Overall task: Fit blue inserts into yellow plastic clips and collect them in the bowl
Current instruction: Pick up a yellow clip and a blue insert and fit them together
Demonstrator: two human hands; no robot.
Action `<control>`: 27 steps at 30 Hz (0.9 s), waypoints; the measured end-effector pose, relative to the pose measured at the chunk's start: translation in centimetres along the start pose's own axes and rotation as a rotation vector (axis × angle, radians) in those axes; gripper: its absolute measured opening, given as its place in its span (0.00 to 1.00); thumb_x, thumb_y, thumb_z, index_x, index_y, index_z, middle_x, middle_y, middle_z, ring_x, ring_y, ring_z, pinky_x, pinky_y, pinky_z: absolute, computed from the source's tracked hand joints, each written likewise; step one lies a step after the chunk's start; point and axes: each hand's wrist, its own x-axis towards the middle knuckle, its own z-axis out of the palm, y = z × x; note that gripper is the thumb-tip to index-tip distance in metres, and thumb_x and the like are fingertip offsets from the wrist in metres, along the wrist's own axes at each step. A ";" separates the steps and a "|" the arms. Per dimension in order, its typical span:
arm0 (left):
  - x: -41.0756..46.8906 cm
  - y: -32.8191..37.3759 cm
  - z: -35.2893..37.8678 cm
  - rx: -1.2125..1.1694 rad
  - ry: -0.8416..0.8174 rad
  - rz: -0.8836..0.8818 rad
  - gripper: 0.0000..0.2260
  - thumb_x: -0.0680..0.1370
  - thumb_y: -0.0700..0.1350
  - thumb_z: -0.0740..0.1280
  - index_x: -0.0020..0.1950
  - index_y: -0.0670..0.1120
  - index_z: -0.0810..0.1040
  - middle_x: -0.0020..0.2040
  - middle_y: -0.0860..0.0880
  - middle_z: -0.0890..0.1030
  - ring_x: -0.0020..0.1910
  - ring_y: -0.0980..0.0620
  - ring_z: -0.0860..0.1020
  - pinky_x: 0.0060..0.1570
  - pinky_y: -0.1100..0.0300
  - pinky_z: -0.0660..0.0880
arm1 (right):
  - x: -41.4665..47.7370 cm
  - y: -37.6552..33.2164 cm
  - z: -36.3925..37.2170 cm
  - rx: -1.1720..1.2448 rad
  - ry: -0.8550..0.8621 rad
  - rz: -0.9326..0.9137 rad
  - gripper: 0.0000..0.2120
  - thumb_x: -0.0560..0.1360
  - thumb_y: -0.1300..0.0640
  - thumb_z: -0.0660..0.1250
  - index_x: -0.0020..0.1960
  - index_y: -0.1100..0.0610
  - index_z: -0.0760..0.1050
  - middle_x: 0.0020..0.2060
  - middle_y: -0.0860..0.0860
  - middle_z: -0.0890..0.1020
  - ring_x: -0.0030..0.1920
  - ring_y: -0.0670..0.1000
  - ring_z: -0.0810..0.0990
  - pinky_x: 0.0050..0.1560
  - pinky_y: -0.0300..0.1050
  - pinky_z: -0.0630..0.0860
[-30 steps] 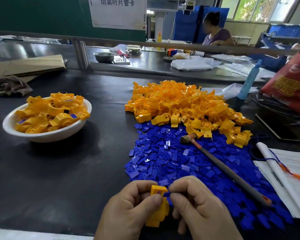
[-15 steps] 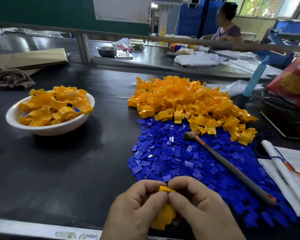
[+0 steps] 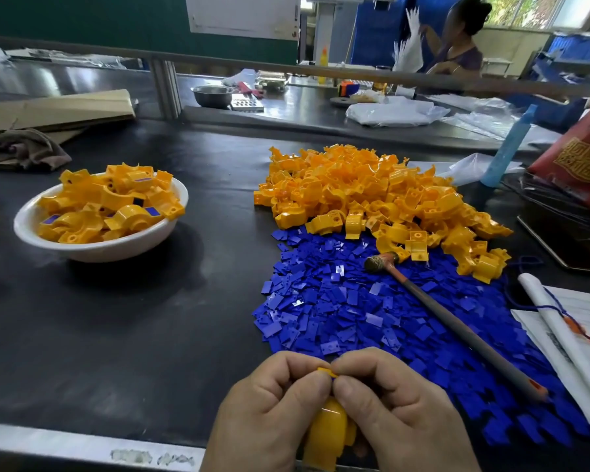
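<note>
Low in the head view, my left hand (image 3: 273, 413) and my right hand (image 3: 399, 413) both grip one yellow clip (image 3: 327, 427) at the table's near edge. Both thumbs press together at its top end, where a sliver of blue insert (image 3: 334, 377) shows. A heap of yellow clips (image 3: 372, 195) lies behind a spread of loose blue inserts (image 3: 338, 301). The white bowl (image 3: 92, 250) at the left holds several clips with blue inserts fitted.
A small hammer (image 3: 433, 308) lies across the blue inserts. Papers and a rolled sheet (image 3: 566, 335) sit at the right, with a red bag (image 3: 579, 158) and a blue bottle (image 3: 508, 144) behind. Cardboard and a rag (image 3: 24, 148) are at the far left. A person works beyond the rail.
My hands have closed tighter over the clip, hiding most of it. The thumbs have come together on its top end, and less of the blue insert shows than a second ago.
</note>
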 end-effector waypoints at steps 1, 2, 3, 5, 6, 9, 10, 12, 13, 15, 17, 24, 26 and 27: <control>-0.1 0.1 -0.1 0.015 -0.001 0.002 0.07 0.63 0.55 0.69 0.38 0.58 0.83 0.34 0.51 0.84 0.32 0.58 0.81 0.32 0.66 0.75 | 0.1 0.0 0.0 -0.020 -0.002 0.003 0.10 0.65 0.42 0.68 0.45 0.42 0.81 0.37 0.47 0.81 0.32 0.49 0.81 0.31 0.41 0.78; -0.1 0.3 -0.2 0.035 0.000 0.004 0.07 0.64 0.55 0.70 0.39 0.58 0.83 0.35 0.50 0.85 0.32 0.57 0.81 0.33 0.66 0.76 | 0.3 -0.1 0.0 -0.035 -0.021 0.019 0.08 0.68 0.43 0.68 0.46 0.41 0.80 0.38 0.46 0.81 0.34 0.48 0.81 0.32 0.41 0.78; 0.0 0.4 -0.4 0.064 0.010 0.013 0.06 0.65 0.56 0.71 0.40 0.58 0.83 0.35 0.51 0.85 0.32 0.57 0.81 0.33 0.66 0.76 | 0.5 0.0 0.0 -0.084 -0.057 0.023 0.06 0.70 0.45 0.68 0.48 0.39 0.78 0.41 0.43 0.81 0.36 0.46 0.81 0.34 0.40 0.79; 0.6 0.3 -1.4 0.186 0.063 0.053 0.03 0.70 0.55 0.72 0.42 0.60 0.82 0.34 0.53 0.84 0.32 0.58 0.81 0.31 0.67 0.76 | 0.9 0.4 -0.6 -0.365 -0.076 -0.082 0.07 0.72 0.40 0.62 0.50 0.34 0.73 0.47 0.37 0.77 0.44 0.41 0.79 0.39 0.35 0.78; 1.1 0.1 -2.1 0.272 0.100 0.074 0.03 0.70 0.54 0.70 0.42 0.61 0.82 0.34 0.54 0.84 0.31 0.58 0.81 0.30 0.67 0.76 | 1.2 0.8 -1.4 -0.542 -0.012 -0.165 0.11 0.71 0.37 0.59 0.53 0.34 0.71 0.49 0.35 0.75 0.47 0.39 0.78 0.39 0.31 0.75; 2.5 -0.6 -4.6 0.515 0.223 0.099 0.04 0.72 0.53 0.68 0.43 0.63 0.80 0.34 0.59 0.83 0.33 0.59 0.80 0.33 0.59 0.79 | 2.7 2.1 -5.1 -0.979 0.256 -0.271 0.19 0.72 0.42 0.62 0.61 0.47 0.74 0.55 0.43 0.76 0.53 0.42 0.74 0.51 0.38 0.70; 3.0 -0.9 -5.4 0.617 0.264 0.120 0.04 0.72 0.53 0.67 0.43 0.63 0.79 0.35 0.61 0.82 0.35 0.61 0.79 0.35 0.59 0.77 | 3.3 2.4 -6.4 -1.138 0.279 -0.189 0.21 0.73 0.43 0.62 0.63 0.48 0.73 0.56 0.46 0.76 0.54 0.46 0.73 0.52 0.42 0.71; 3.8 -1.3 -6.3 0.824 0.315 0.153 0.04 0.74 0.54 0.65 0.40 0.61 0.79 0.36 0.61 0.81 0.38 0.61 0.77 0.38 0.60 0.73 | 4.5 3.3 -8.9 -1.375 0.232 0.024 0.24 0.75 0.40 0.59 0.68 0.46 0.65 0.59 0.46 0.73 0.57 0.49 0.71 0.55 0.44 0.72; 4.2 -1.4 -6.4 0.888 0.322 0.163 0.06 0.75 0.54 0.64 0.39 0.60 0.78 0.37 0.59 0.80 0.40 0.60 0.77 0.39 0.59 0.72 | 4.9 3.8 -9.6 -1.433 0.194 0.093 0.24 0.76 0.39 0.57 0.70 0.45 0.62 0.60 0.46 0.72 0.57 0.49 0.71 0.55 0.45 0.72; 4.6 -1.7 -6.5 0.940 0.333 0.199 0.07 0.76 0.56 0.62 0.41 0.59 0.79 0.41 0.56 0.79 0.45 0.55 0.78 0.43 0.57 0.72 | 5.6 4.5 -10.4 -1.461 0.156 0.144 0.24 0.77 0.40 0.56 0.70 0.45 0.59 0.59 0.45 0.73 0.56 0.49 0.72 0.55 0.45 0.73; 4.4 -1.8 -6.4 0.946 0.352 0.232 0.11 0.74 0.58 0.64 0.50 0.56 0.81 0.46 0.55 0.78 0.50 0.52 0.77 0.48 0.55 0.73 | 6.1 5.2 -10.8 -1.464 0.132 0.154 0.23 0.77 0.42 0.56 0.70 0.45 0.59 0.56 0.45 0.74 0.54 0.49 0.73 0.54 0.46 0.74; 2.4 -2.6 -6.6 1.120 0.371 0.207 0.25 0.66 0.61 0.72 0.58 0.49 0.78 0.52 0.52 0.78 0.52 0.48 0.74 0.52 0.50 0.73 | 6.3 5.2 -11.3 -1.375 0.128 0.111 0.12 0.79 0.50 0.56 0.61 0.49 0.68 0.44 0.47 0.74 0.45 0.49 0.73 0.45 0.46 0.73; 2.5 -2.5 -6.5 1.150 0.359 0.217 0.20 0.68 0.57 0.73 0.57 0.51 0.79 0.50 0.54 0.79 0.51 0.48 0.74 0.51 0.51 0.72 | 5.8 4.1 -10.9 -1.208 0.166 0.084 0.09 0.79 0.53 0.55 0.56 0.51 0.70 0.40 0.48 0.73 0.40 0.49 0.74 0.39 0.48 0.70; 2.7 -2.5 -6.3 1.162 0.351 0.225 0.19 0.69 0.57 0.73 0.56 0.51 0.79 0.49 0.54 0.79 0.51 0.49 0.74 0.51 0.52 0.72 | 5.2 3.4 -10.5 -1.093 0.182 0.068 0.07 0.79 0.53 0.55 0.54 0.50 0.71 0.38 0.48 0.74 0.38 0.49 0.74 0.36 0.48 0.69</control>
